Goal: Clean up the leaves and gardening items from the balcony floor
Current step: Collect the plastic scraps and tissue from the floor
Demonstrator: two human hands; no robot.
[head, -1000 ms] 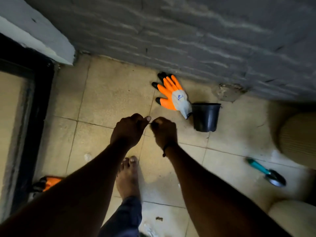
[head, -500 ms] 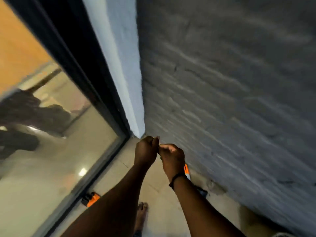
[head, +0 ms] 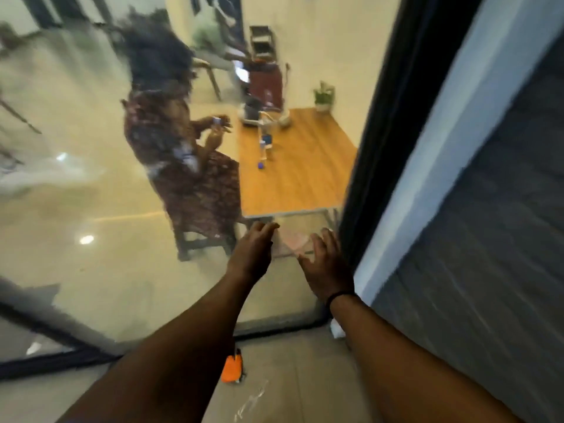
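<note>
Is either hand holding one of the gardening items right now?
No. The left hand and right hand are both raised with fingers spread, holding nothing.

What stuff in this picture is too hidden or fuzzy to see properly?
- Orange glove on the tiled balcony floor, head view: partly covered by the left forearm.
- Left hand and right hand: motion blur; whether they hold anything small cannot be told.
- Small white scrap by the glass door's frame: partly behind the right wrist, too blurred to identify.
- Items on the wooden table indoors: smeared by glass and blur.
</note>
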